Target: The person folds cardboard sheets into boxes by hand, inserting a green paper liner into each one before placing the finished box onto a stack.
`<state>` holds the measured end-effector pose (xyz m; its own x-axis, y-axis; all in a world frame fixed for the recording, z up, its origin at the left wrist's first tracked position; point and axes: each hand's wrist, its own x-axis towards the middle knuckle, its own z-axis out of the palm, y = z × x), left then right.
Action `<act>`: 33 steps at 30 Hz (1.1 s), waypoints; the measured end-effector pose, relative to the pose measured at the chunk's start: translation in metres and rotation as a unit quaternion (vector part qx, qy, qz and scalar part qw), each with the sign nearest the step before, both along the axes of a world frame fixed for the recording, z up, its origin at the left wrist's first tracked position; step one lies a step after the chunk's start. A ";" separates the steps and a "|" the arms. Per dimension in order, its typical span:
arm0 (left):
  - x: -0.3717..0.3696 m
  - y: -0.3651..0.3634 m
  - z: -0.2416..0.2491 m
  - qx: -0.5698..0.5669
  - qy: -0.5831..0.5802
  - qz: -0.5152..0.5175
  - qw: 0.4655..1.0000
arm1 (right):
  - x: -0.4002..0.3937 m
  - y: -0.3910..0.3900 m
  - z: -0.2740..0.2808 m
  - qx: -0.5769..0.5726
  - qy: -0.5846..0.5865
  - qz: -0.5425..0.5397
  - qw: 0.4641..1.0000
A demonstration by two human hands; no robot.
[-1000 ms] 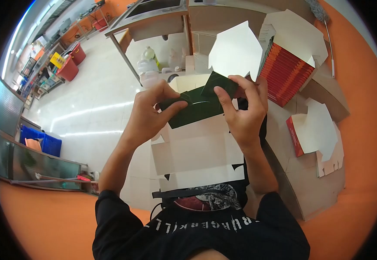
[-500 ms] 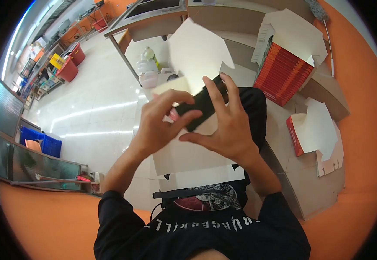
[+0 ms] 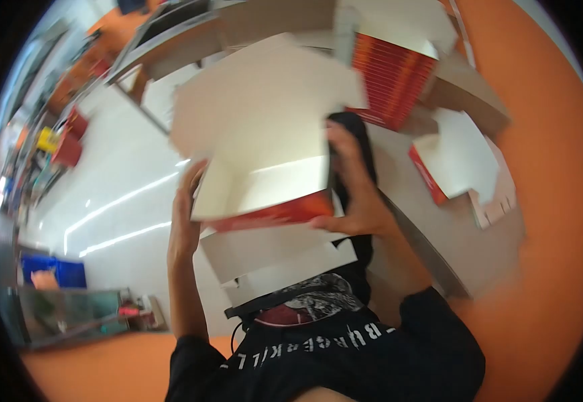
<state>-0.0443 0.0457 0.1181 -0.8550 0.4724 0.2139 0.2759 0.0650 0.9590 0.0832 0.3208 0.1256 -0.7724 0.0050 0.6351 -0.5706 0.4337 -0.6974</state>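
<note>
- Shiny pale floor (image 3: pixel 117 167), spreading over the left side, with bright streaks of reflected light across it.
- Tan ledge (image 3: pixel 425 234), running along the person's right.
- Open box (image 3: pixel 264 157), raised above the lap between both hands; pale inside, red along its near wall, its broad lid standing up at the far side. Its outline is somewhat blurred.
- Stack of nested red boxes (image 3: pixel 392 77), beyond the right hand, one pale lid spread upward.
- White card (image 3: pixel 264 251), on the lap beneath the open box and partly hidden by it.
- Smaller-looking box (image 3: pixel 455 157), on the ledge, tilted, red on its left side, near a slotted card piece (image 3: pixel 496 209).
- Right hand (image 3: pixel 362 201), grasping the open box at its right end, thumb at the near corner.
- Left hand (image 3: pixel 186 218), grasping the opposite end, laid along the outer wall.
</note>
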 end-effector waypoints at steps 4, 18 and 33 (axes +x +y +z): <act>0.019 0.025 -0.003 -0.029 0.059 0.010 0.998 | 0.022 0.001 0.004 0.027 -0.088 -0.035 0.995; 0.015 0.036 -0.019 0.042 0.011 0.003 0.999 | 0.178 0.174 -0.046 0.099 -0.065 -0.568 0.814; 0.016 0.032 -0.017 0.032 0.029 0.014 0.999 | 0.156 0.211 -0.083 0.156 -0.165 -0.570 0.790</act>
<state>-0.0287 0.0778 0.1009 -0.8533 0.4312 0.2930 0.3303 0.0122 0.9438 0.2389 0.5319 0.0421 -0.5023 0.6991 0.5089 0.5050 0.7149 -0.4836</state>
